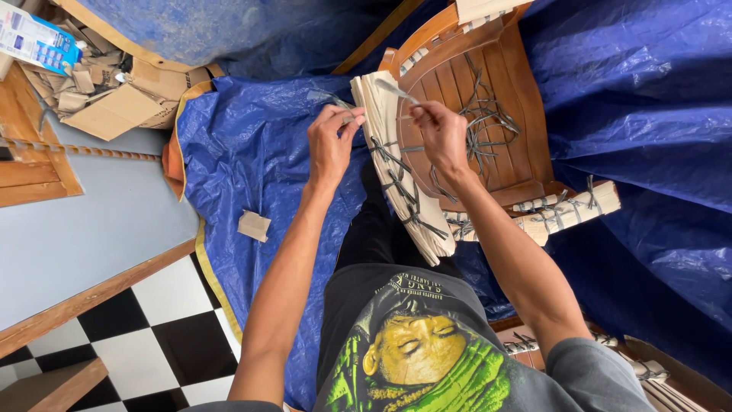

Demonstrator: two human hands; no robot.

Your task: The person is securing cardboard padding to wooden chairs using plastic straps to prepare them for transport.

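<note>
A long stack of pale paper sheets [396, 172], bound with grey plastic strapping, leans against a wooden chair seat [488, 145]. My left hand [333, 141] pinches one end of a grey strap [335, 101] at the stack's top left edge. My right hand [440, 131] is closed on the other end of the strap [396, 90], pulled over the top of the stack. Loose grey strap pieces [480, 114] lie on the chair seat. A second bound bundle [560, 211] lies across the chair's front edge.
A blue tarpaulin [252, 152] covers the floor and surroundings. A cardboard box of paper scraps [107, 88] sits at the upper left, a small cardboard piece [254, 226] on the tarpaulin. Checkered tiles [160, 336] lie lower left. More bundles [648, 374] rest at the lower right.
</note>
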